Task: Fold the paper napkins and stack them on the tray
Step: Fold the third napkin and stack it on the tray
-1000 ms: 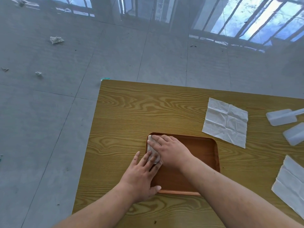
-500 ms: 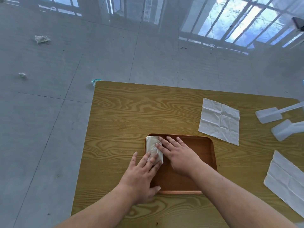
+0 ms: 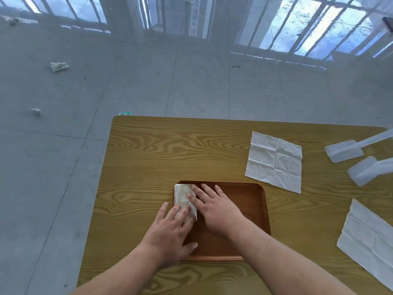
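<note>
A folded white napkin [image 3: 182, 196] lies in the far left corner of the brown tray [image 3: 251, 201]. My left hand [image 3: 170, 231] lies flat with its fingertips pressing the napkin's near end. My right hand [image 3: 214, 207] rests flat on the tray floor, its fingers straight and touching the napkin's right edge. An unfolded napkin [image 3: 275, 160] lies on the wooden table [image 3: 161, 154] beyond the tray to the right. Another unfolded napkin [image 3: 370, 241] lies at the right edge.
Two white plastic pieces [image 3: 344, 150] [image 3: 364, 172] lie at the table's far right. Crumpled paper scraps [image 3: 59, 66] [image 3: 35, 111] sit on the grey tiled floor to the left. The table's left edge runs close to the tray.
My right hand has slid right off the napkin, uncovering most of it. My left hand stays on the napkin's near end.
</note>
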`<state>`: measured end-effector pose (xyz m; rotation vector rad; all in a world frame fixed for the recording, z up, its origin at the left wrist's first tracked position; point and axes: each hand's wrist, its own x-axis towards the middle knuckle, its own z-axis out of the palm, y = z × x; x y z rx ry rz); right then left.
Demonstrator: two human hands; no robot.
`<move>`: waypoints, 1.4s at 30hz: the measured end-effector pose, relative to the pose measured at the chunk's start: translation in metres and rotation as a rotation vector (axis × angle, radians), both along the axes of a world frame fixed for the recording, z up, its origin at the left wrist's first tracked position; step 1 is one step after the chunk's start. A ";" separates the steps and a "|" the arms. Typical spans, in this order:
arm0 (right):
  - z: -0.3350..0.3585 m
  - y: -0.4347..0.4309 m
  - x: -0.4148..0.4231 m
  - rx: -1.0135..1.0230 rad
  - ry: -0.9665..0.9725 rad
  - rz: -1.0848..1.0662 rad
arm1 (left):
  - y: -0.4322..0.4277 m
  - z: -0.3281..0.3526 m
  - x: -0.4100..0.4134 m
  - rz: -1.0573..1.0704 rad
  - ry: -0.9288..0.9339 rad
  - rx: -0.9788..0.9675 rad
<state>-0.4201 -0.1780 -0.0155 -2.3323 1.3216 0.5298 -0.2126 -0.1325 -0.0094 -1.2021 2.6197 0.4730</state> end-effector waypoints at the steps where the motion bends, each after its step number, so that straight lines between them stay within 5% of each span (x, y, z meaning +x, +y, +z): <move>1: 0.002 -0.002 -0.001 -0.019 -0.030 -0.001 | -0.005 0.002 -0.006 0.006 0.006 -0.024; 8: 0.021 -0.014 -0.047 -0.195 -0.166 -0.070 | -0.046 0.015 -0.056 0.002 0.084 -0.178; 24: 0.021 -0.027 -0.246 -0.144 -0.096 -0.442 | -0.134 0.006 -0.218 0.102 0.042 -0.054; 42: 0.005 -0.026 -0.301 -0.314 -0.106 -0.344 | -0.163 0.003 -0.261 -0.095 0.050 -0.118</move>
